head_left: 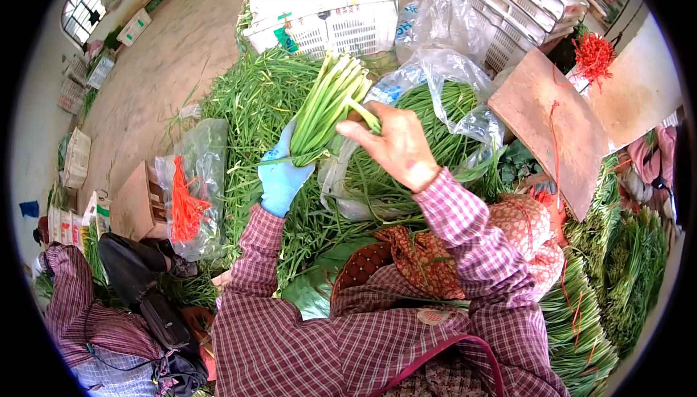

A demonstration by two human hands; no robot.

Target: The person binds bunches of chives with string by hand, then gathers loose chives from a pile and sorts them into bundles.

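My left hand (282,172), in a blue glove, is closed around a bunch of green chives (323,110), whose pale cut ends point up and away from me. At the right side of that bunch, my bare right hand (396,141) pinches a chive stalk (367,115) between thumb and fingers. Its fingertips are partly hidden by the stalks. Under both hands spreads a large heap of loose chives (250,96). To the right, more chives (450,110) lie in an open clear plastic bag (475,74).
A white crate (356,30) stands beyond the heap, with stacked crates (501,27) to its right. Red ties (187,208) lie on plastic at the left. A board (548,125) leans at the right above tied bundles (577,324). Another person (109,317) sits at lower left.
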